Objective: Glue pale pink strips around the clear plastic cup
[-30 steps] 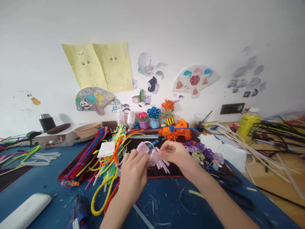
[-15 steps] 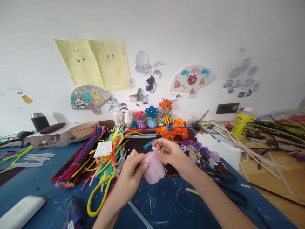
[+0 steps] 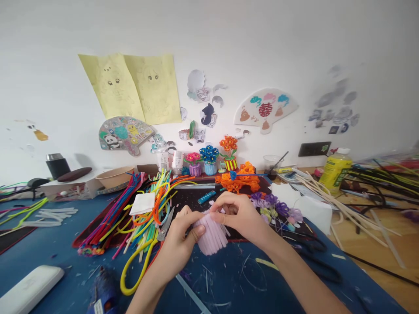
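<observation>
A pale pink-lilac bundle of pipe cleaners (image 3: 212, 237), its strips side by side like a skirt, is held up between my hands above the table. My left hand (image 3: 183, 231) grips its left side, thumb across the front. On the upper right edge, my right hand (image 3: 237, 213) pinches the top of the bundle with thumb and forefinger; its other fingers are curled. The spot where the right fingertips meet is partly hidden. Just left of my left hand lie scissors (image 3: 165, 226), partly covered by pipe cleaners.
Loose coloured pipe cleaners (image 3: 131, 218) spread at left. A blue glue gun (image 3: 104, 290) and a white case (image 3: 31, 290) lie in front. Purple flowers (image 3: 278, 207) are on the right, orange ones (image 3: 242, 179) behind. Small flower pots (image 3: 209, 168) and a yellow bottle (image 3: 335, 172) stand at the back.
My right hand's fingers have come down and closed on the bundle's top edge. The lower strips fan out slightly more. The whole view has shifted a little.
</observation>
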Demonstrator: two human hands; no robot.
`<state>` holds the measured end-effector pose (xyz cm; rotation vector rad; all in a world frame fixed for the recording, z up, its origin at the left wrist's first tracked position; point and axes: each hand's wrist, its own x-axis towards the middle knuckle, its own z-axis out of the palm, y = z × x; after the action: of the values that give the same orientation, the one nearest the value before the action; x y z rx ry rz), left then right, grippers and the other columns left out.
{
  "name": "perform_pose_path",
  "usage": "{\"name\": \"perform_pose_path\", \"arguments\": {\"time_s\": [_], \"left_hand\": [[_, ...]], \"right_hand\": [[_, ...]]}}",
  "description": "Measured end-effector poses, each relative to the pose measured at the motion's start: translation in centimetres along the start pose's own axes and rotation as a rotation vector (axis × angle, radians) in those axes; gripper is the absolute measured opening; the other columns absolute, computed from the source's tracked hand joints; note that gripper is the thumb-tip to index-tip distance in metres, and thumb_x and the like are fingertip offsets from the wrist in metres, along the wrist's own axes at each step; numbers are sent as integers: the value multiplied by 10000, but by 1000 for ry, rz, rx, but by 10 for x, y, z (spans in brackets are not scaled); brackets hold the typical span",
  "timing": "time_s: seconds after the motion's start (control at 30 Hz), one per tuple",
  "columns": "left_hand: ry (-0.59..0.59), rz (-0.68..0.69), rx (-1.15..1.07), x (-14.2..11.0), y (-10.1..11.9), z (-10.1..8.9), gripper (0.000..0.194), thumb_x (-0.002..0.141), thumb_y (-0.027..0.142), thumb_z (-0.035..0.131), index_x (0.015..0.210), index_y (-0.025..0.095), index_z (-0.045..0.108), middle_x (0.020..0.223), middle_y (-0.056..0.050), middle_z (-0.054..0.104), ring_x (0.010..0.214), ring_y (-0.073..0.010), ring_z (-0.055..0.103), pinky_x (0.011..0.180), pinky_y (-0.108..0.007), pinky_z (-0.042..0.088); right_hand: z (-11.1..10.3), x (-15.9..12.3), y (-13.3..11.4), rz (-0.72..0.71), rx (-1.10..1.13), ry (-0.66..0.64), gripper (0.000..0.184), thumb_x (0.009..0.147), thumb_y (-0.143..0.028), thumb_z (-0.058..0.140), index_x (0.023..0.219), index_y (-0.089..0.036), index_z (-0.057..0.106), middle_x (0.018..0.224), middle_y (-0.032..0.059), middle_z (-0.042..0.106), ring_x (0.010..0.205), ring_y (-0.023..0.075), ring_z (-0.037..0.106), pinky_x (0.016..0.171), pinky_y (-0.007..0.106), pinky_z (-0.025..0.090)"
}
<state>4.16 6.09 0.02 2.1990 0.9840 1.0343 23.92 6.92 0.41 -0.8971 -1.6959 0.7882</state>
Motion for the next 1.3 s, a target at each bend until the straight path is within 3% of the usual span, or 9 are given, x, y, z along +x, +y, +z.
{"name": "perform_pose_path", "arguments": {"time_s": [0.27,0.5,0.83,0.93,1.13,1.3], "left_hand": [[-18,-8,-34,1,0,-3,413,917,509,471,870,181,717,689,-9,484,718,-184,462,655,-305,349],[-24,-22,-63,0,2,-5,414,913,512,475,880,182,723,692,-11,514,728,-183,476,703,-315,367],[-54,-71,-67,-1,-1,-3,404,921,499,461,938,183,714,776,-42,601,810,-211,525,772,-349,380],[-26,-88,-152,0,1,-4,421,907,529,479,923,180,714,763,-41,591,803,-206,513,761,-340,390],[-8,-139,-280,-1,2,-4,431,862,566,542,882,173,718,743,-33,559,736,-182,481,619,-277,361],[12,-171,-285,-1,0,-6,437,843,583,554,851,173,707,741,-20,551,705,-172,478,628,-284,358]], "right_hand": [[-1,0,-1,57,11,-28,268,777,-437,727,787,-168,728,751,11,584,600,115,436,524,252,315],[-1,-1,-6,60,-2,-57,170,804,-351,701,808,-181,687,765,-7,544,606,106,434,521,235,322],[4,-1,-2,92,71,-49,299,764,-467,739,792,-176,676,745,-8,518,645,124,441,570,243,355],[2,-1,-2,123,137,-93,354,779,-512,715,883,-176,681,773,-6,502,659,124,432,582,242,347],[-3,-4,-7,193,195,-187,470,683,-500,802,1020,-207,656,822,-27,427,628,99,383,546,214,337],[-11,-10,-16,207,163,-316,791,574,-361,894,1271,-302,525,968,-10,419,705,117,428,610,218,398]]}}
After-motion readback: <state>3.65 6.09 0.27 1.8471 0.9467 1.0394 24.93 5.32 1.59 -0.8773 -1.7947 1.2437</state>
